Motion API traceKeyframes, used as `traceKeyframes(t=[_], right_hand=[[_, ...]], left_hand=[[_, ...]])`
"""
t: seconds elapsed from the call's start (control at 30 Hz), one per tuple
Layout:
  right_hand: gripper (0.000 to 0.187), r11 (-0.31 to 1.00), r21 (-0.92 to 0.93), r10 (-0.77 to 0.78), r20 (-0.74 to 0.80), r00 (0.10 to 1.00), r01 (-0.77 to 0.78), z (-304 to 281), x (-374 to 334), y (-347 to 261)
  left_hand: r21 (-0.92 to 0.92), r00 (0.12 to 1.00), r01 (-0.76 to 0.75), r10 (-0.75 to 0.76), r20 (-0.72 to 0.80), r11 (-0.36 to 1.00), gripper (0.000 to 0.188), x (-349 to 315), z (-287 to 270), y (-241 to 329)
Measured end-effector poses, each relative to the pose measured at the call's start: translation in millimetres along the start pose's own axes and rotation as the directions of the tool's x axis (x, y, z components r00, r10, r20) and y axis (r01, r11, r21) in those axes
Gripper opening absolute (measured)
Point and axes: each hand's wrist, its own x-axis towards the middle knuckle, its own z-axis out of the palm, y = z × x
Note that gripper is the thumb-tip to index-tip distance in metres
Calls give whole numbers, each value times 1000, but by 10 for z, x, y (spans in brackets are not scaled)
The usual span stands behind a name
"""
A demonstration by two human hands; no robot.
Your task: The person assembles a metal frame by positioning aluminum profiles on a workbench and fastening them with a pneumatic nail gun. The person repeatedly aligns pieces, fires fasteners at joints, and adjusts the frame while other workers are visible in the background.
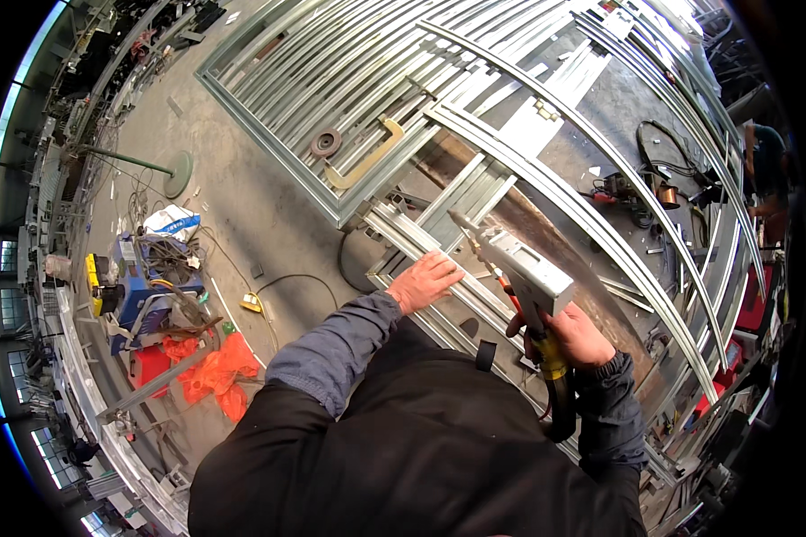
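My right hand (584,336) is wrapped round the handle of a welding torch (527,266). The torch has a silver box-shaped body, a yellow and black grip, and a thin nozzle that points up and left over the metal strips. A cable runs down from its grip beside my right sleeve. My left hand (425,282) lies with fingers stretched out on a long galvanised metal rail (405,229) in front of me. Beyond it stands a frame of many parallel metal bars (322,72). A tan C-shaped clamp (367,161) and a dark round disc (326,142) rest on that frame.
Long metal rails (591,215) bend across the right side. A coil of copper wire (667,196) on a machine stands beyond them. On the left floor are a blue machine (134,286) with cables, orange plastic (224,371) and a green round-based stand (179,174).
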Motion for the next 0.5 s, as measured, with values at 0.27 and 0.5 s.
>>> traceKeyframes(t=[0.27,0.5], right_hand=[[47,957,73,265,179,947,-281,-234,1104,146],[43,906,129,361,265,894,-403,-331,1566,333]], left_hand=[[38,998,-17,20,-64,999,40,-59,150,-132],[23,996,-54,56,-74,998,30,-130,295,-248]])
